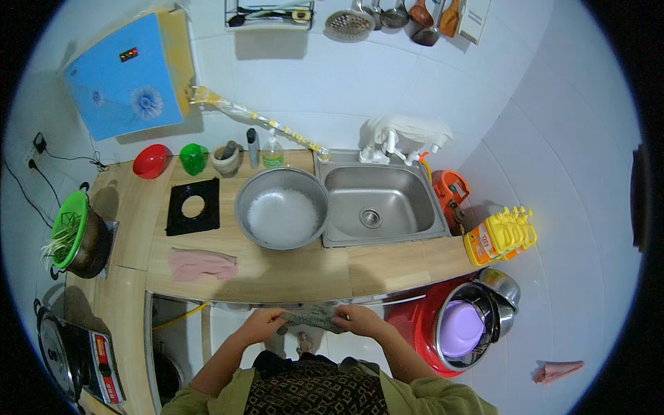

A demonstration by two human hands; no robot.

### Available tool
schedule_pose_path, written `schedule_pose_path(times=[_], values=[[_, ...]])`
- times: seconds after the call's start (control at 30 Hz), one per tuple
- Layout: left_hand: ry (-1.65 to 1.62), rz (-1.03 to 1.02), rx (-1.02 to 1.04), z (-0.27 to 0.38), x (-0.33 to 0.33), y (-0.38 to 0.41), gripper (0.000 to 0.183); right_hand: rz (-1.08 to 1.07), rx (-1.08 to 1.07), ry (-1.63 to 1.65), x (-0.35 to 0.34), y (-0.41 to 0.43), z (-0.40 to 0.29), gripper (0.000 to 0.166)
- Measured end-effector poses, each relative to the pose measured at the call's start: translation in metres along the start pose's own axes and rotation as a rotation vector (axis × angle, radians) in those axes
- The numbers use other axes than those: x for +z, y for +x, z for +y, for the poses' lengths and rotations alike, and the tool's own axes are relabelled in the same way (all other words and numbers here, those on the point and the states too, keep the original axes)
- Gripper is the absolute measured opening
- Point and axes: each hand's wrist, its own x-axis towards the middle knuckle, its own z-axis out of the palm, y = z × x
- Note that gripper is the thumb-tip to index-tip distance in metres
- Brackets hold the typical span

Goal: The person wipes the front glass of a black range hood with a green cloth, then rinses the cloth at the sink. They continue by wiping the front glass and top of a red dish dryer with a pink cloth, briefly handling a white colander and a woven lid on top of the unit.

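A grey-green cloth [312, 317] is stretched between my two hands, in front of the counter's edge and above the floor. My left hand [264, 324] grips its left end, and my right hand [358, 320] its right end. Ahead on the wooden counter stands a wide metal basin [282, 207] with white suds in its bottom. Beside it, to the right, is a stainless steel sink [378, 202] with a drain in the middle. A pink cloth [202, 264] lies spread on the counter, left of the basin.
A black square mat [181, 220] with a round hole lies left of the basin. Behind are a red bowl [150, 162], a stone mortar [225, 161] and a pump bottle [272, 150]. Yellow jugs [500, 236] stand at the right end, above a red bucket [410, 316] holding bowls.
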Motion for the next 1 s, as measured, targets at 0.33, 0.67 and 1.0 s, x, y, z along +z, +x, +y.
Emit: schedule_pose_path(times=[0.33, 0.67, 1.0], values=[[-0.397, -0.012, -0.084, 0.033, -0.022, 0.032, 0.019, -0.012, 0.105, 0.430, -0.004, 0.001, 0.003, 0.042], [-0.564, -0.147, -0.105, 0.075, -0.024, 0.067, 0.033, 0.078, 0.047, 0.502, -0.009, 0.022, -0.022, 0.044], [-0.515, -0.448, -0.015, 0.119, -0.023, 0.132, 0.043, 0.298, 0.115, 0.804, -0.046, 0.035, 0.039, 0.026]])
